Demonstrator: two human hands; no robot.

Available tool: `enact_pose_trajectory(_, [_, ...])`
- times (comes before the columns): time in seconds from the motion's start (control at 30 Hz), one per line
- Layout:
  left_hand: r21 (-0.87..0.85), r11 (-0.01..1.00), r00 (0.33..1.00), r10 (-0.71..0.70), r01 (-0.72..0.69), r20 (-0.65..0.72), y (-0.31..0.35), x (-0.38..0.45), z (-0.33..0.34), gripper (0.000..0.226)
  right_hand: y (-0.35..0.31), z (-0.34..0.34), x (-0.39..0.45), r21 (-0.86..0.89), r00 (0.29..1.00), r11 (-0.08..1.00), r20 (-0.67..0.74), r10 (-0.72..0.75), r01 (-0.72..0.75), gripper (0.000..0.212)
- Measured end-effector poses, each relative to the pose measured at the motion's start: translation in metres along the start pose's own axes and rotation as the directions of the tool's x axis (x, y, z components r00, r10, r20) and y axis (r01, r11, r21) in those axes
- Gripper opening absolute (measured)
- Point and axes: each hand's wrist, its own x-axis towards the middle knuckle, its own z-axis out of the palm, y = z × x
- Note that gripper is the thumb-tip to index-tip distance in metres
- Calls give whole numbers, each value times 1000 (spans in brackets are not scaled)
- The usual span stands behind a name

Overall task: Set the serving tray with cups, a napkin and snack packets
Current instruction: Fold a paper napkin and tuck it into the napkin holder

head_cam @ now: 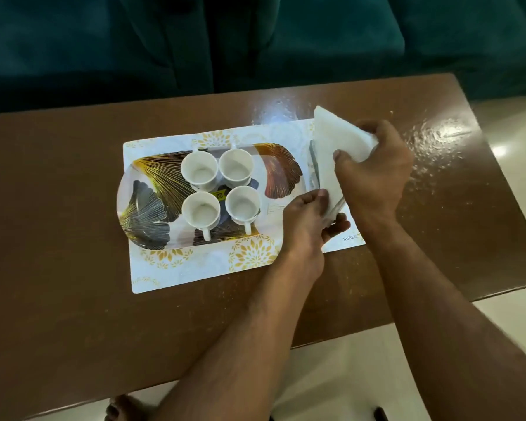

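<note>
An oval serving tray [152,189] with a leaf pattern lies on a white and gold placemat [201,265]. Several white cups [199,170] stand upright and close together in the tray's middle. Just right of the tray, both hands hold a white napkin [331,141] tilted above the placemat's right end. My right hand [374,174] grips its upper right side. My left hand [307,220] pinches its lower end, where something clear and thin shows between the fingers. No snack packets are in sight.
The placemat rests on a glossy brown table [73,268], whose near edge runs diagonally at the lower right over a pale floor [513,314]. A dark teal sofa [255,41] stands behind the table. A thin grey edge [314,161] shows beside the napkin.
</note>
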Motion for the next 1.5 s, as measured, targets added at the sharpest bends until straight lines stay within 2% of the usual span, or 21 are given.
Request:
enact_pose_trajectory(0.13, [10, 997, 997, -73, 73, 13, -11, 10, 21, 31, 11, -1, 17, -110, 998, 992, -2, -57, 56, 46])
enact_pose_trajectory(0.27, [-93, 984, 988, -154, 152, -22, -16, 19, 30, 15, 19, 2, 23, -193, 994, 975, 5, -108, 107, 50])
enact_pose_trajectory(0.37, [-128, 974, 981, -191, 187, -21, -17, 23, 33, 20, 23, 5, 23, -247, 987, 957, 6, -158, 154, 53])
enact_pose_trajectory(0.47, [-115, 974, 980, -197, 193, -25, -18, 24, 35, 19, 24, 5, 26, -244, 989, 960, -21, -146, 137, 53])
enact_pose_trajectory(0.53, [-124, 974, 980, -196, 189, -41, -17, 25, 40, 8, 23, 4, 28, -218, 991, 970, -53, -124, 110, 53])
enact_pose_trajectory(0.63, [-144, 972, 980, -196, 188, -43, -18, 25, 42, 12, 22, 3, 31, -175, 991, 980, -74, -111, 96, 52])
enact_pose_trajectory(0.87, [-89, 978, 980, -194, 190, -46, -20, 25, 37, 24, 27, 11, 28, -133, 991, 982, 43, -128, 132, 55])
enact_pose_trajectory(1.0, [-44, 989, 988, -146, 144, -46, -19, 26, 33, 19, 27, 11, 28, -153, 992, 981, 42, -115, 120, 58])
enact_pose_trajectory(1.07, [21, 996, 993, -84, 86, -84, -20, 25, 34, 16, 26, 11, 26, -179, 991, 975, 26, -132, 134, 57])
enact_pose_trajectory(1.1, [83, 996, 992, -25, 35, -120, -19, 24, 34, 24, 26, 12, 24, -196, 989, 969, 29, -145, 148, 56])
enact_pose_trajectory(1.13, [159, 987, 985, 45, -18, -168, -17, 23, 34, 29, 25, 12, 23, -215, 986, 962, 39, -162, 166, 55])
enact_pose_trajectory(1.23, [396, 888, 910, 343, -233, -235, -6, 26, 29, 20, 27, 13, 19, -254, 968, 935, 83, -236, 249, 55])
enact_pose_trajectory(1.33, [518, 747, 817, 558, -417, -146, 13, 39, 24, 26, 29, 15, 15, -264, 952, 914, 88, -295, 307, 55])
enact_pose_trajectory(1.5, [700, 423, 652, 754, -575, 80, 39, 63, 18, 50, 30, 14, 13, -237, 940, 910, 93, -327, 340, 53])
